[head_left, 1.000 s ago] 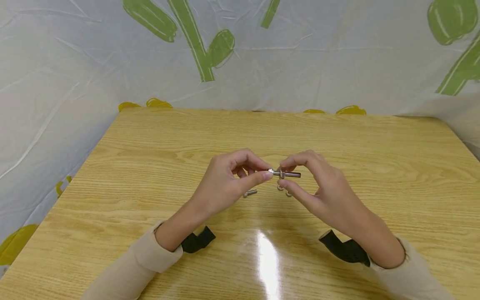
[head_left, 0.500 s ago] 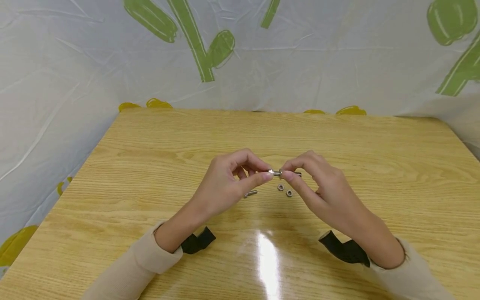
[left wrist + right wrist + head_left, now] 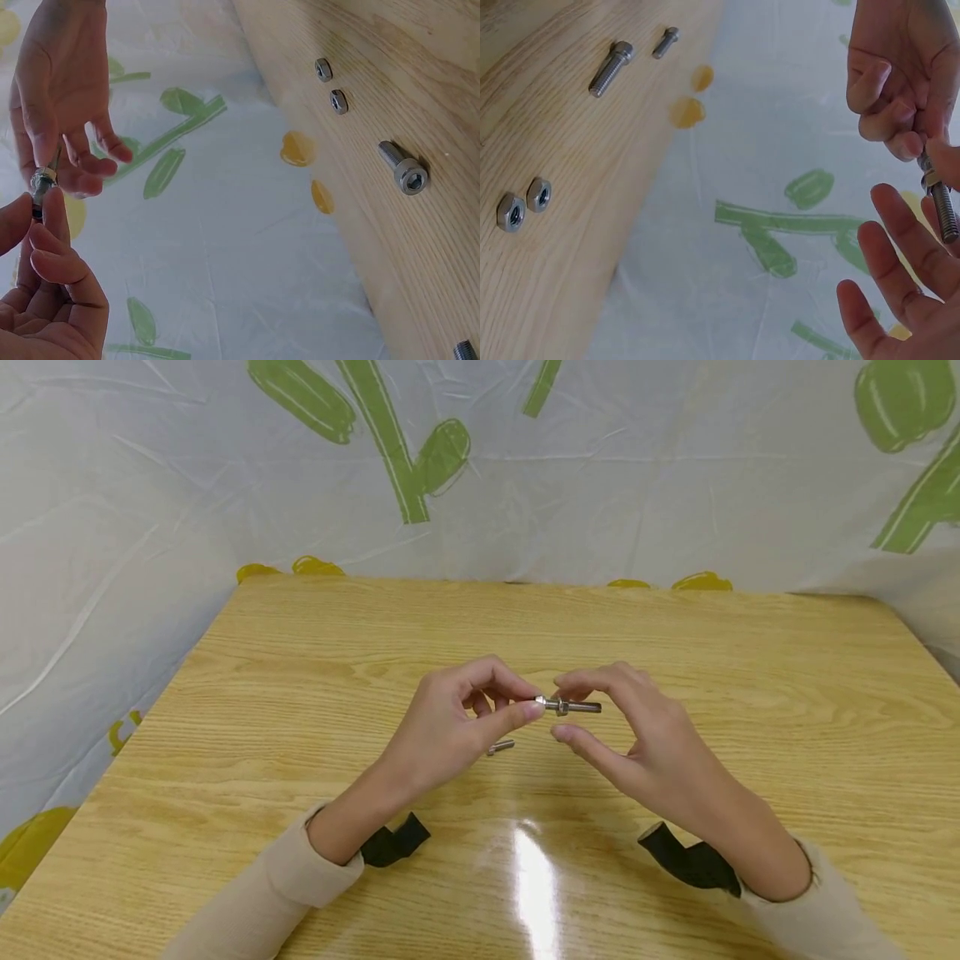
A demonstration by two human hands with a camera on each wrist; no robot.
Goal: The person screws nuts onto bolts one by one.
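Observation:
My left hand [image 3: 442, 722] pinches the head of a silver bolt [image 3: 588, 707] between thumb and fingertips, its shank pointing right above the table. A hex nut [image 3: 562, 707] sits partway along the thread. Around that nut my right hand [image 3: 660, 743] holds its thumb and forefinger parted, one below and one above the shank. In the right wrist view the bolt's threaded end [image 3: 946, 217] sticks out beyond the nut, and the right hand's other fingers [image 3: 900, 270] are spread. From the left wrist view, the bolt head is mostly covered by the left fingertips [image 3: 56, 214].
On the wooden table [image 3: 375, 635] lie a socket-head bolt [image 3: 611, 69] and a smaller bolt [image 3: 666, 43]. Two loose hex nuts, a nearer nut [image 3: 511, 212] and another nut [image 3: 539, 195], lie beside each other. A printed sheet [image 3: 600, 485] hangs behind the table.
The right thumb and forefinger closed on the nut half a second ago and have since parted from it. The nut sits slightly nearer the bolt head. The left hand has kept its place.

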